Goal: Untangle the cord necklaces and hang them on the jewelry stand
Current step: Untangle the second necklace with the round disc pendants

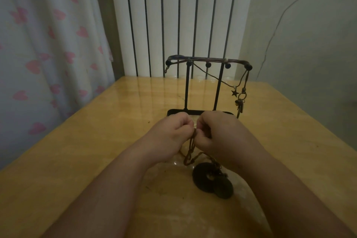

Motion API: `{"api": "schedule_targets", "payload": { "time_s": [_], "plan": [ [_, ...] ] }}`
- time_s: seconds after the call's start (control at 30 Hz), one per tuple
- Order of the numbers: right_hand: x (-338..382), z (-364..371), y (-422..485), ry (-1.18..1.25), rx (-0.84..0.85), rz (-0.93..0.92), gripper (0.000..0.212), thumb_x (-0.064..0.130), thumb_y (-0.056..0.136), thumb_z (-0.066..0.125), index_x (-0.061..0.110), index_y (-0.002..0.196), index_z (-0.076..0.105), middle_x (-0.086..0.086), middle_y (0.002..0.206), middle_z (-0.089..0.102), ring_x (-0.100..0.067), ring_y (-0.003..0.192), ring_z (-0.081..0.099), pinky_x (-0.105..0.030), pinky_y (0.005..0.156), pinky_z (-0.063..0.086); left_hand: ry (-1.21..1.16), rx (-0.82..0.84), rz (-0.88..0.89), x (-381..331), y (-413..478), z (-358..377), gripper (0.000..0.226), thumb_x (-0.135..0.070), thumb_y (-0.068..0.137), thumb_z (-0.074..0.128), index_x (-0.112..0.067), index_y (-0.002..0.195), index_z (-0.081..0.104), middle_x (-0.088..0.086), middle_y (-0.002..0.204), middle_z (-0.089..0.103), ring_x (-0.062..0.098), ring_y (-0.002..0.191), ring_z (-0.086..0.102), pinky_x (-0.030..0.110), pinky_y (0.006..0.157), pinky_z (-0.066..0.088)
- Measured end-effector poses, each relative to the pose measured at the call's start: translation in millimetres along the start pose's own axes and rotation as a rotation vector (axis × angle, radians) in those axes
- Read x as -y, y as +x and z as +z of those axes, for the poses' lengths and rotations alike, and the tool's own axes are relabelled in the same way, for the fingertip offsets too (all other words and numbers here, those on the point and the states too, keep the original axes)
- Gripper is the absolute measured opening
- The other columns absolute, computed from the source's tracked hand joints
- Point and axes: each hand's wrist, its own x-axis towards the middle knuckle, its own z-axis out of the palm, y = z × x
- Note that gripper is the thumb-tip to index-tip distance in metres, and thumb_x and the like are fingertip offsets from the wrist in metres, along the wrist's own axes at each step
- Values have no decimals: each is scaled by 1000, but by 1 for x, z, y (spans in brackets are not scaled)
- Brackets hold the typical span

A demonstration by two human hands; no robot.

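L grip (170,131) and R grip (218,131) are sitting knuckle-close, both w/ fingers curled, both pinching the tangled brown cord necklaces (191,146) between them. The cords are hanging down from the pinch, looping btwn the two wrists and trailing toward the person. Under the R grip's wrist the cords are reaching two black round disc pendants (201,181), which are lying on the glossy yellow wooden bench (96,141), one overlapping the other.

Just beyond both grips, a black metal jewelry stand (186,87) is standing upright on the bench, its flat base partly hidden behind the knuckles. Other cords are draping along its top bar. One thin cord is slanting down beyond and to the right of the R grip, carrying a small dark star charm (235,93), w/ a cluster of rings and small metal charms (240,102) dangling just beside it.

Far beyond the grips, white vertical slats (170,15) are rising behind the bench. Far left of the L grip, a pale curtain w/ pink hearts (48,44) is hanging.
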Motion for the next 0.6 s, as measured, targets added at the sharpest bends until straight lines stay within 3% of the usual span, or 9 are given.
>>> {"api": "schedule_targets", "payload": {
  "time_s": [0.47,0.6],
  "plan": [
    [0,3,-3,47,4,-27,15,31,91,55,33,82,43,9,85,50,-10,76,50,-29,71,51,-59,-24,15,3,2,-1,26,-21,91,53,-33,69,58,-17,56,52,1,53,43,30,56,38],
    [-2,7,-4,117,-37,-52,15,31,89,51,35,80,41,11,83,49,-8,73,49,-24,64,48,-140,-14,19,0,1,0,26,-27,88,51,-38,66,60,-13,61,52,8,59,45,34,60,39]
  ]
}}
